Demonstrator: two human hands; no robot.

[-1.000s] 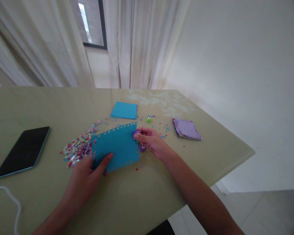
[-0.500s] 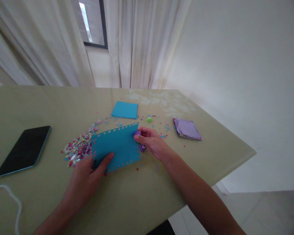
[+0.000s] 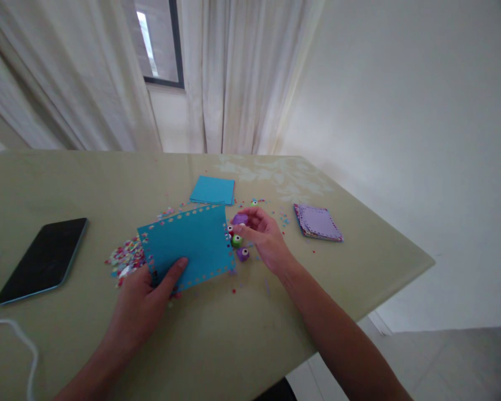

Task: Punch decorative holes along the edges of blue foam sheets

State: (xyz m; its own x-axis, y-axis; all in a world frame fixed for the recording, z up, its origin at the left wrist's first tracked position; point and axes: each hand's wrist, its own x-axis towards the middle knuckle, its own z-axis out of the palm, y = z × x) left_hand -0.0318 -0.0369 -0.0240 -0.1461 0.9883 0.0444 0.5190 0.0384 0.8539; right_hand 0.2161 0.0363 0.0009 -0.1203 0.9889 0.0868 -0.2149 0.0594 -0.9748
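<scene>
A blue sheet of paper [image 3: 192,239], with small cut-out shapes along its edges, is held tilted above the table. My left hand [image 3: 150,295] pinches its lower left corner, thumb on top. My right hand [image 3: 265,234] is closed on a purple craft punch [image 3: 239,219], just right of the sheet and apart from it. Below those fingers stand a green punch [image 3: 236,241] and a second purple punch [image 3: 242,254], both with eye-like dots. Something red and white beside them is partly hidden by the sheet. Another green punch [image 3: 254,203] shows behind my right hand.
Colourful confetti [image 3: 127,256] is heaped left of the sheet, with bits scattered around. A stack of blue paper [image 3: 212,190] lies at the back. Edge-punched purple sheets [image 3: 318,223] are stacked on the right. At left lie a dark tablet [image 3: 44,259] and a white cable [image 3: 20,334].
The blue sheet has moved left, away from the purple punch in my right hand. That punch has come off the sheet's right edge, and the green punch near it now shows.
</scene>
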